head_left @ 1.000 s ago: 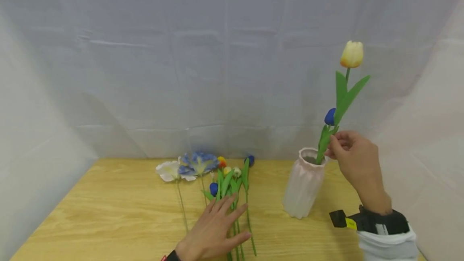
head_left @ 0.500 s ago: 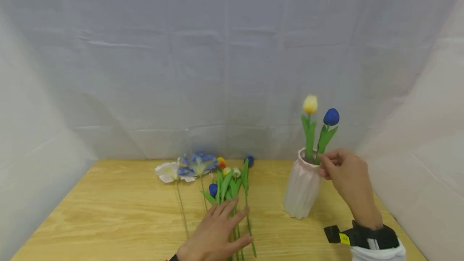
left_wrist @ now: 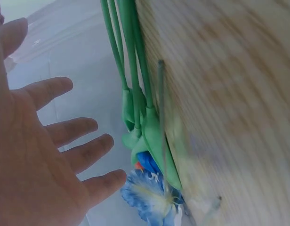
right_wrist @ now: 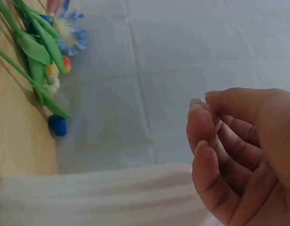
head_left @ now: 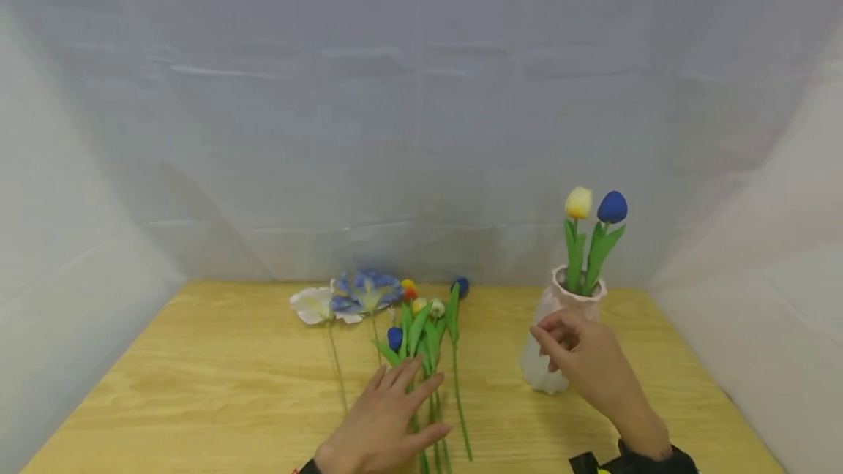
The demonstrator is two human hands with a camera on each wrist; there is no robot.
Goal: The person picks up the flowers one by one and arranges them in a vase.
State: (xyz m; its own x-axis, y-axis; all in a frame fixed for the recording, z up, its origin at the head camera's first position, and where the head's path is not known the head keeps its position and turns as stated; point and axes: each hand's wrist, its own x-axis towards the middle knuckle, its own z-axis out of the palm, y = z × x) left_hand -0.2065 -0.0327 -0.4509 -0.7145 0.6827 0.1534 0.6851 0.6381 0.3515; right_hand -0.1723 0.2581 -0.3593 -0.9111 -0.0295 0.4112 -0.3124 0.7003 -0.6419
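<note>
My left hand [head_left: 385, 419] is spread over the stems of several artificial tulips [head_left: 421, 342] lying on the wooden table; the left wrist view shows its fingers [left_wrist: 84, 157] apart from the green stems [left_wrist: 131, 61]. A pale pink ribbed vase [head_left: 541, 357] stands upright at the right, holding a yellow-white tulip [head_left: 579, 203] and a blue tulip [head_left: 612, 208]. In front of the vase is my right hand [head_left: 582, 360], its fingers loosely curled and its thumb close to the index fingertip. Nothing is between them in the right wrist view. Part of the vase is hidden behind this hand.
Left of the tulips lie a white flower [head_left: 312, 306] and a blue ruffled flower [head_left: 365, 291] on thin stems. A single blue-headed tulip [head_left: 454, 313] lies to their right. Pale sheeting [head_left: 421, 130] rises behind the table [head_left: 197, 386] and along both sides.
My right hand lowered the yellow-white tulip into the vase beside the blue one, let go, and moved down and left in front of the vase. The left hand stayed nearly still.
</note>
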